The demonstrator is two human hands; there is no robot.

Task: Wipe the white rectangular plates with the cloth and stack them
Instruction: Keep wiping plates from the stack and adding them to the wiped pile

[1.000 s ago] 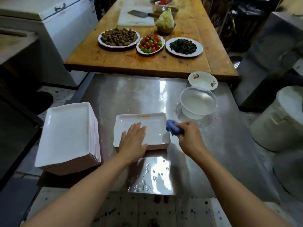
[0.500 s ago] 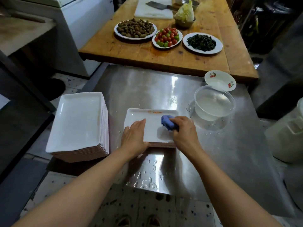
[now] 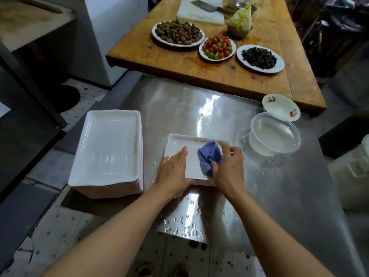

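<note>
A white rectangular plate lies on the wet steel table in front of me, an orange mark along its far rim. My left hand presses flat on its near left part. My right hand grips a blue cloth and holds it against the plate's middle. More plate edges show under the plate's near side. To the left, a tall stack of white rectangular plates stands at the table's left edge.
A clear plastic tub of water sits right of the plate, a small cherry-patterned bowl behind it. Beyond lies a wooden table with three food plates, a cabbage and a cleaver on a board. Water drops dot the steel near me.
My right hand has carried the blue cloth from the plate's right edge leftward onto its middle. My left hand stays pressed on the plate. The camera view shifted left.
</note>
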